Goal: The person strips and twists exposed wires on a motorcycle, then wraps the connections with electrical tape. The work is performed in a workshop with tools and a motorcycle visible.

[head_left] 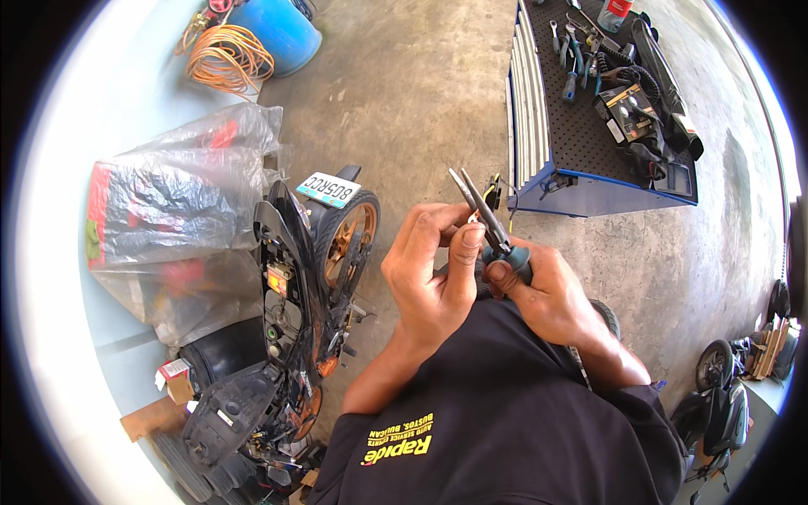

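In front of my chest, my right hand [545, 293] is wrapped round the blue-grey handles of long-nose pliers [491, 216]. Their long jaws point up and away from me, with the tips slightly apart. My left hand [433, 265] is closed in a pinch beside the jaws, thumb and fingers together. A tiny pale and coppery bit shows at its fingertips, against the pliers; I cannot tell what it is. Just past the jaws, a small black and yellow piece [493, 188] shows, with a thin yellow strand below it.
A partly stripped motorcycle [290, 286] stands close on my left. Beyond it lie clear plastic sheeting [181, 202], a coiled orange hose [227, 61] and a blue drum [278, 35]. Ahead right is a tool cart [581, 156] bearing tools. Another motorcycle [720, 412] stands far right.
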`<control>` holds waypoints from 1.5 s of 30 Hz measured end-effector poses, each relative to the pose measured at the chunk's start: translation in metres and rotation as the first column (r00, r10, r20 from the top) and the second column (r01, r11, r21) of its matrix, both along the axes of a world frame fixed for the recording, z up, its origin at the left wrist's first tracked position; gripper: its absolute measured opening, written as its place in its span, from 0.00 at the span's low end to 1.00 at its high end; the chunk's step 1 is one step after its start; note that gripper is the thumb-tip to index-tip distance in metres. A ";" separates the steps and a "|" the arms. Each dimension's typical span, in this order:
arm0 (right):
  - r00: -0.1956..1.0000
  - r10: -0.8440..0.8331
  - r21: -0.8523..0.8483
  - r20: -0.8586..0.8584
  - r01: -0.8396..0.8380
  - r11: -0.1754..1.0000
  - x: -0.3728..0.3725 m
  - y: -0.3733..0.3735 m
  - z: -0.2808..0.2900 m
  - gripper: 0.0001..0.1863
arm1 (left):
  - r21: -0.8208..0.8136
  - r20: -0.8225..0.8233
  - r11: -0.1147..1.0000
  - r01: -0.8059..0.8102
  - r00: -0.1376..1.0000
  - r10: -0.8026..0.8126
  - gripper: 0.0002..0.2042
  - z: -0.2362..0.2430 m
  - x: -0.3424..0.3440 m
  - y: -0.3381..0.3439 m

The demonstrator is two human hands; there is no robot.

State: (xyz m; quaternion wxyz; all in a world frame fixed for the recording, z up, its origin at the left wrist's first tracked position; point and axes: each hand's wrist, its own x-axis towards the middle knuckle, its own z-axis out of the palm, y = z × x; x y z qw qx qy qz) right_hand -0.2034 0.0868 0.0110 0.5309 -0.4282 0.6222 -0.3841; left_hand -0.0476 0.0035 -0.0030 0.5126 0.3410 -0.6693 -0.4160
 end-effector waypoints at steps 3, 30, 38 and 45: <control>1.000 0.012 -0.015 0.008 -0.012 1.000 0.001 -0.001 -0.003 0.16 | 0.070 -0.037 0.996 -0.052 0.998 0.054 0.06 0.000 0.000 0.009; 0.884 0.330 0.009 0.332 -0.352 0.936 -0.004 -0.005 0.001 0.20 | 0.462 -0.492 0.626 0.628 0.769 -0.408 0.50 -0.028 0.027 0.006; 0.729 0.375 -0.086 0.573 -0.401 0.912 0.008 -0.002 -0.016 0.25 | 0.564 -0.522 0.379 0.734 0.672 -0.525 0.72 -0.016 0.039 0.020; 0.790 0.455 0.046 0.412 -0.516 0.855 0.017 0.008 -0.018 0.37 | 0.337 -0.468 0.492 0.803 0.596 -0.652 0.62 -0.028 0.032 0.023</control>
